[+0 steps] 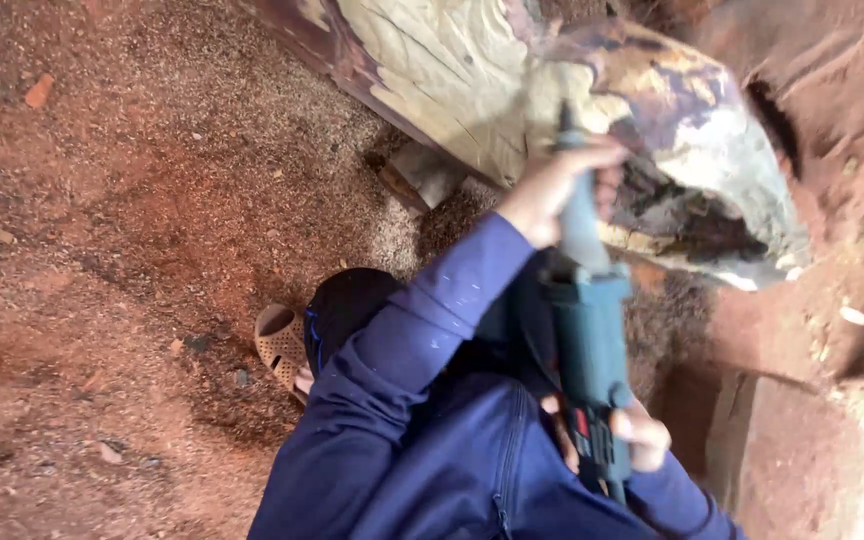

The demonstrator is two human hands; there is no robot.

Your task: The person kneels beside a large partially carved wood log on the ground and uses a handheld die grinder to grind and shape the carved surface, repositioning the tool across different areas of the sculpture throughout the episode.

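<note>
Teal power tool (588, 330) pressed to a carved log (592, 110)
Left hand (557, 185) fingers wrap its front; right hand (637, 435) fingers grip the rear handle

Red earth ground (102, 300) strewn with pale sawdust (282, 120), a reddish dirt bank (832, 120) rising at right, in soft daylight

teal power tool (587, 330) pressed nose-first against carved log (552, 90).

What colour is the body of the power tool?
Teal-green power tool, with a small red part near the rear, seen in the head view.
</note>
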